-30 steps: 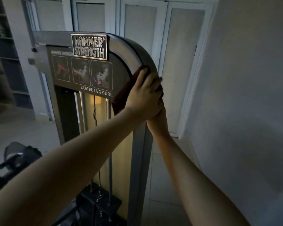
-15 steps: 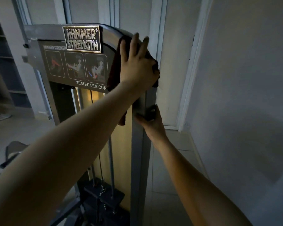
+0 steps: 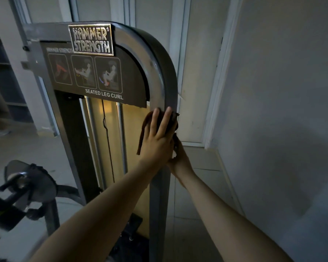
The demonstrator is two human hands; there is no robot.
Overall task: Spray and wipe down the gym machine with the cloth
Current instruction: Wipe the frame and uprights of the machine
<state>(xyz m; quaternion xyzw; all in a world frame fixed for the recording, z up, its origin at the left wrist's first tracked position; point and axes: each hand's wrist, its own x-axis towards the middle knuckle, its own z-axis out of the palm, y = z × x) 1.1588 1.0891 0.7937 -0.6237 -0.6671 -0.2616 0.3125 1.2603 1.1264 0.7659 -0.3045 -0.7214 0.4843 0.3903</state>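
Observation:
The grey Hammer Strength seated leg curl machine [image 3: 159, 69] stands before me, its curved frame running down into an upright post [image 3: 157, 205]. My left hand [image 3: 157, 140] presses a dark brown cloth [image 3: 143, 129] flat against the post just below the instruction panel, fingers straight. My right hand [image 3: 182, 163] sits right behind it, lower on the post's right edge, and seems to grip that edge; its fingers are partly hidden. No spray bottle is in view.
A grey wall [image 3: 273, 110] runs close along the right, with a white door [image 3: 195, 72] behind the machine. Guide rods and a cable [image 3: 106, 133] hang inside the frame above the weight stack [image 3: 129, 241]. A dark padded machine part [image 3: 27, 182] sits lower left.
My left hand has slid the cloth from the top curve of the frame down onto the upright post. My right hand stays on the post, now just under the left.

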